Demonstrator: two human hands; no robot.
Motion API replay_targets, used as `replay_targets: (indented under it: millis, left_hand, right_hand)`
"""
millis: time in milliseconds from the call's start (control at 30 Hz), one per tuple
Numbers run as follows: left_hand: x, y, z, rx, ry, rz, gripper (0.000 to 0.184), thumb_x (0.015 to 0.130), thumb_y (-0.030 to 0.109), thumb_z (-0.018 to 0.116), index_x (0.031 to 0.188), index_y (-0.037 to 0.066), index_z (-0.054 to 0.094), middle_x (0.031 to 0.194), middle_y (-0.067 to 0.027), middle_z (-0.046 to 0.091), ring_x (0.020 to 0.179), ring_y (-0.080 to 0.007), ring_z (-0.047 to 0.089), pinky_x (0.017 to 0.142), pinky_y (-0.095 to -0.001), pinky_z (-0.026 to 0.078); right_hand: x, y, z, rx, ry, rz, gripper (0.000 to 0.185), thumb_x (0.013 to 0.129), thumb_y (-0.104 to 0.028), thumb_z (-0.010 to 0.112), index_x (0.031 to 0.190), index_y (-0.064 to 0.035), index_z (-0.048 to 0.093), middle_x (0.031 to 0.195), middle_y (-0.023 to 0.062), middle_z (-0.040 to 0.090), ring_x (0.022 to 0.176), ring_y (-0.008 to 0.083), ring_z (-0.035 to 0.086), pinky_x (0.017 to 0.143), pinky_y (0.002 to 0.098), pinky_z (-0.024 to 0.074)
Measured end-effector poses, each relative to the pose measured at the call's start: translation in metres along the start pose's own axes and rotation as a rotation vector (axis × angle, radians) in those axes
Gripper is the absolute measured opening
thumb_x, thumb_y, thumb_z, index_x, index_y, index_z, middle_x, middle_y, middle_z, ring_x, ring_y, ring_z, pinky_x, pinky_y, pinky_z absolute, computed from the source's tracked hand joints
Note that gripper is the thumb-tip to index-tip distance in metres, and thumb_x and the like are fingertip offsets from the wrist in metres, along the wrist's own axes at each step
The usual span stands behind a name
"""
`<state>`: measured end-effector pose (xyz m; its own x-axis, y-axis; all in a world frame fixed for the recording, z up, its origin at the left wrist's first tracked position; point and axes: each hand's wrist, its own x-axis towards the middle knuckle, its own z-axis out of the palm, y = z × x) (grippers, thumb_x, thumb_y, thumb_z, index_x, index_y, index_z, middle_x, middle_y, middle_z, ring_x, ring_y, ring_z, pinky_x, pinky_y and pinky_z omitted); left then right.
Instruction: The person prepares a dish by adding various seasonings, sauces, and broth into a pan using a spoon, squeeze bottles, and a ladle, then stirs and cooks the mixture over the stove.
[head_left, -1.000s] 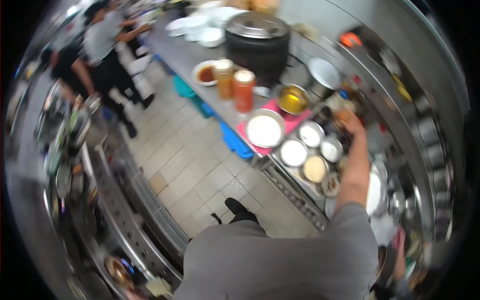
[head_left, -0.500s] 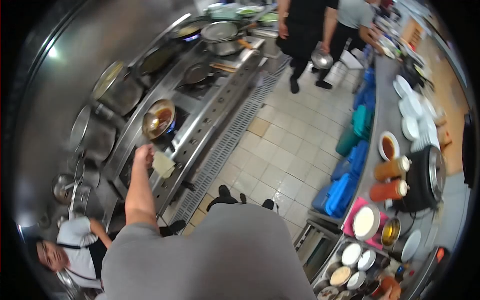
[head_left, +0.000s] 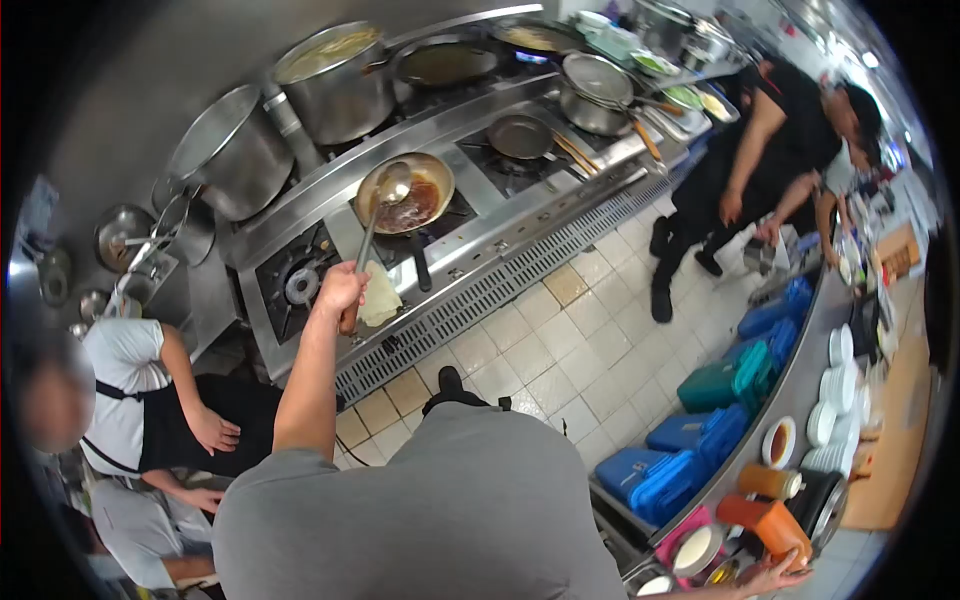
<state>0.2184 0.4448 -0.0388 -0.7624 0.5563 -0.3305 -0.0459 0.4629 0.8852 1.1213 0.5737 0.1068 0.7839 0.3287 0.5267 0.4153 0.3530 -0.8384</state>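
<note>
My left hand (head_left: 343,287) is closed around the handle of a ladle (head_left: 366,240). The ladle's bowl is over a pan (head_left: 440,172) of reddish-brown sauce on the stove, its black handle pointing toward me. A pale folded cloth (head_left: 380,297) lies on the stove's front edge, just beside that hand. At the lower right, my right hand (head_left: 770,577) has its fingers against the lower end of an orange boxy container (head_left: 782,532), which it appears to grip. Near it are a red-orange bottle (head_left: 738,510) and a white-filled bowl (head_left: 697,550).
Large pots (head_left: 340,90) line the stove's back, with a small dark frying pan (head_left: 520,136) to the right. A co-worker in black (head_left: 745,150) bends in the aisle; others in grey shirts (head_left: 125,355) stand at left. Blue bins (head_left: 645,480) stand under the right counter.
My view has turned, bringing the stove nearer the middle. The co-worker in black now bends forward. The orange container in my right hand shows more clearly beside the bottles.
</note>
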Motion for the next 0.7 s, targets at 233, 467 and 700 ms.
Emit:
replay_targets:
  millis: [233,467,700]
  left_hand:
    - [-0.01,0.0,-0.048,-0.063,-0.044,-0.018,0.025,0.093,0.009,0.064,0.116,0.0,0.067,0.072,-0.0005,0.056,0.051,-0.0111,0.053,0.046,-0.0289,0.044]
    - [-0.015,-0.006,-0.058,-0.107,-0.024,-0.02,0.025,0.093,0.007,0.062,0.117,0.001,0.064,0.071,0.001,0.055,0.049,-0.0092,0.05,0.045,-0.0276,0.042]
    - [-0.04,0.02,-0.032,-0.065,0.049,-0.07,0.038,0.092,0.005,0.061,0.13,0.003,0.063,0.081,0.0006,0.063,0.054,-0.0061,0.05,0.049,-0.0255,0.043]
  right_hand:
    - [-0.129,0.074,0.252,0.535,-0.7,0.473,0.062,0.094,-0.022,0.069,0.147,-0.0124,0.04,0.135,0.0153,0.056,0.112,0.033,0.064,0.087,0.0543,0.0574]
    - [-0.38,-0.052,0.468,0.364,-0.882,0.538,0.085,0.09,-0.015,0.075,0.155,-0.0187,0.022,0.144,0.0175,0.042,0.117,0.0343,0.058,0.079,0.0547,0.0609]
    - [-0.55,-0.041,0.621,0.298,-1.248,-0.317,0.086,0.086,-0.001,0.075,0.154,-0.0004,0.022,0.148,0.021,0.036,0.134,0.0314,0.046,0.114,0.0386,0.0391]
